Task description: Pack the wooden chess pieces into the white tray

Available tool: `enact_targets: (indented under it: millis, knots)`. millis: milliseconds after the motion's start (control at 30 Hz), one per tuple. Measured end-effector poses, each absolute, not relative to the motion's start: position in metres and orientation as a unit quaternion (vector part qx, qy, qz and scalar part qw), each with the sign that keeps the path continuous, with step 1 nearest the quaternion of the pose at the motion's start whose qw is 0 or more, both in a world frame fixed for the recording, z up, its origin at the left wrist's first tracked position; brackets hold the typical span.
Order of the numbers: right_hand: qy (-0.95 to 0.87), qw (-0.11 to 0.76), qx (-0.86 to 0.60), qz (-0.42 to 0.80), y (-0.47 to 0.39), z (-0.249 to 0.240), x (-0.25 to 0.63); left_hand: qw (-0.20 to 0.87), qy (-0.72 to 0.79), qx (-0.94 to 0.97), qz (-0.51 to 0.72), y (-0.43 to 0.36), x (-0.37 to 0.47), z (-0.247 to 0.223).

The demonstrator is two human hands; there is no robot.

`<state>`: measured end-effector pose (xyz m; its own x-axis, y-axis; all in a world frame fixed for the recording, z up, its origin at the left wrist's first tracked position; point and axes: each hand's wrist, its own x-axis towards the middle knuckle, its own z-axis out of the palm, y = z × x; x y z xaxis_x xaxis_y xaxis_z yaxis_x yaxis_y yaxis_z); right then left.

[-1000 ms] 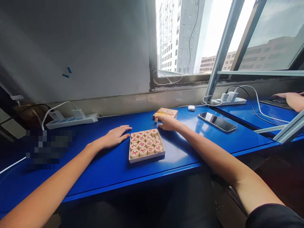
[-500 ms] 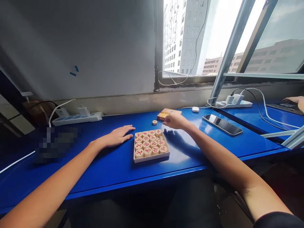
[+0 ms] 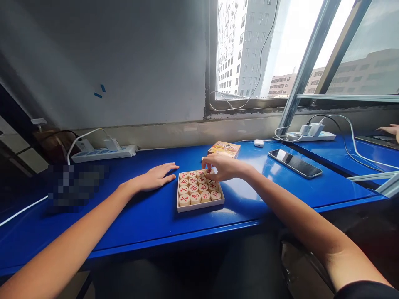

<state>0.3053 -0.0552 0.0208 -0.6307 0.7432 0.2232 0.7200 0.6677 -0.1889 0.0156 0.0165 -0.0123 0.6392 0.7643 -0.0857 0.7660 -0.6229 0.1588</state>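
Observation:
A shallow open box on the blue table holds rows of round wooden pieces with red characters, such as the piece at its front left corner. My left hand lies flat just left of the box, fingers spread, holding nothing. Over the box's back right corner is my right hand, its fingers bent down at a piece there; whether they grip it is hard to make out. Behind this hand sits a small printed carton. A loose piece by the carton is mostly hidden behind the fingers.
A black phone lies to the right, with a white case behind it. Power strips with cables stand at the back left and back right. Metal frame bars rise at the right. Another person's hand shows at the right edge.
My right hand has moved from beside the carton toward me, onto the back right corner of the box. My left hand has stayed beside the box. The view has shifted slightly.

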Motion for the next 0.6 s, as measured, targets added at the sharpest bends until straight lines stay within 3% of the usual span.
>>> enact_targets:
  millis: [333,600]
  knots:
    - [-0.89,0.131,-0.431,0.063,-0.0513,0.0146,0.3031,0.089,0.421,0.902,-0.003,0.0218,0.0109,-0.0162]
    - [-0.881,0.204,-0.422,0.061,-0.0481,0.0107,0.3068,0.088,0.428,0.899,-0.01,0.017,0.0151,-0.0123]
